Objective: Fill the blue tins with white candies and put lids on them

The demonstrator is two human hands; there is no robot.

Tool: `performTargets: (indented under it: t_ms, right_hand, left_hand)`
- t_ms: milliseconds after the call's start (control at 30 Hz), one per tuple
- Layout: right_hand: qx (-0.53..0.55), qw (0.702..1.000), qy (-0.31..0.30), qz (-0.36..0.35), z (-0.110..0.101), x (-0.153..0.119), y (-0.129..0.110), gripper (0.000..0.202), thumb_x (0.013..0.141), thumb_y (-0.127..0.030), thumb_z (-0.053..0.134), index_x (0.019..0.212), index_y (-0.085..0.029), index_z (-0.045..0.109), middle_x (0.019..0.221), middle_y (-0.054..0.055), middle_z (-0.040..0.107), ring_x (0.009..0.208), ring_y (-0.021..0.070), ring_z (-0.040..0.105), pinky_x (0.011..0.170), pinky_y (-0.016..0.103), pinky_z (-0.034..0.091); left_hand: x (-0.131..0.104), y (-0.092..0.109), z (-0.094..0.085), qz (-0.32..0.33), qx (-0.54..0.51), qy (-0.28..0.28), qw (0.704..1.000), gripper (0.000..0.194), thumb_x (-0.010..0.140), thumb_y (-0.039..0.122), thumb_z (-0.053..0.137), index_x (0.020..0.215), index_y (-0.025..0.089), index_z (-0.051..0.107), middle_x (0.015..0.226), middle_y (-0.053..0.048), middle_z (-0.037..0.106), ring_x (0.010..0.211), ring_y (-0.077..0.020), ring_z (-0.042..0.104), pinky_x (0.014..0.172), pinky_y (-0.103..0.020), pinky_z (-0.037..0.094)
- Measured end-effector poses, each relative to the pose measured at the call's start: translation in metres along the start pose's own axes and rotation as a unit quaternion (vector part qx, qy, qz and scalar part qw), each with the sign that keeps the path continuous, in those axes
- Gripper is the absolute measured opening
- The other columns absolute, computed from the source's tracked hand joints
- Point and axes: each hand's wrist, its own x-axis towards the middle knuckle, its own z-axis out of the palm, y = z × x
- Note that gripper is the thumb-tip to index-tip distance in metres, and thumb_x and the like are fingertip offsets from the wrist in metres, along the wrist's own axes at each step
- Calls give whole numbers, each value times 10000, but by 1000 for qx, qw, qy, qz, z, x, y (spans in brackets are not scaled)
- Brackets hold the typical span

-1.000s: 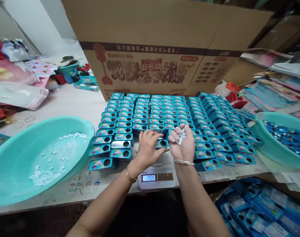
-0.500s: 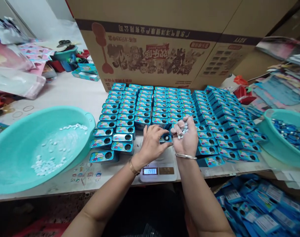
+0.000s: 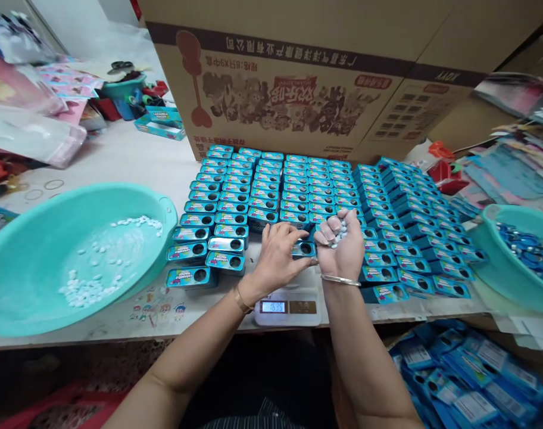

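My left hand (image 3: 283, 250) has its thumb and forefinger around a small blue candy box (image 3: 303, 249) with a round hole in its top. That box stands on a white digital scale (image 3: 289, 310), whose lit display seems to read 163.5. My right hand (image 3: 342, 247), palm up beside the box, has its fingers curled over several pale blue candies (image 3: 339, 234). At left, a large turquoise basin (image 3: 133, 196) holds loose candies of the same kind (image 3: 81, 292). Rows of similar blue boxes (image 3: 293, 205) stand upright behind and on both sides of my hands.
A large printed cardboard carton (image 3: 334, 65) rises behind the rows. On the right, another turquoise basin (image 3: 490, 256) holds shiny dark-blue pieces. Flat blue packaging (image 3: 472, 369) is piled below the table edge. Plastic bags (image 3: 34, 131) lie at far left.
The scale's display has risen from about 149.4 to about 163.5. My right fingers have curled further over the candies. My left hand stays at the box, and the view has shifted slightly.
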Motion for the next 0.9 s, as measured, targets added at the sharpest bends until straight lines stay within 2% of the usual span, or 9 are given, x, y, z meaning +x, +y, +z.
performTargets:
  t_ms: [167, 600, 767, 900]
  right_hand:
    - [12, 1000, -8, -4, -5, 3, -2, 316, 856, -456, 655, 743, -217, 482, 505, -114, 338, 358, 32, 284, 332, 150, 235]
    - [-4, 1000, -12, -17, -4, -1, -7, 330, 855, -485, 654, 752, -214, 497, 512, -112, 332, 354, 30, 266, 316, 137, 237]
    - [-58, 997, -43, -40, -6, -3, -8, 369, 808, -541, 690, 780, -221, 508, 530, -112, 318, 360, 32, 256, 317, 139, 213]
    - [-169, 980, -98, -41, -15, -6, -12, 383, 789, -571, 691, 788, -220, 539, 530, -107, 304, 374, 40, 226, 331, 164, 177]
  left_hand:
    - [-2, -2, -9, 8, -1, 7, 1000, 514, 752, 474, 761, 1181, 226, 622, 1107, -74, 612, 1125, -269, 514, 976, -430, 374]
    - [-4, -3, -10, 10, -32, 7, 999, 565, 738, 441, 777, 1234, 249, 588, 1134, -71, 593, 1135, -272, 515, 1001, -457, 405]
    - [-4, -5, -9, 11, -35, 6, 999, 580, 743, 455, 767, 1250, 248, 576, 1148, -72, 588, 1137, -274, 506, 997, -468, 411]
    - [-4, -6, -8, 9, -34, 3, 999, 587, 740, 455, 773, 1250, 248, 570, 1139, -70, 587, 1139, -274, 502, 1006, -467, 403]
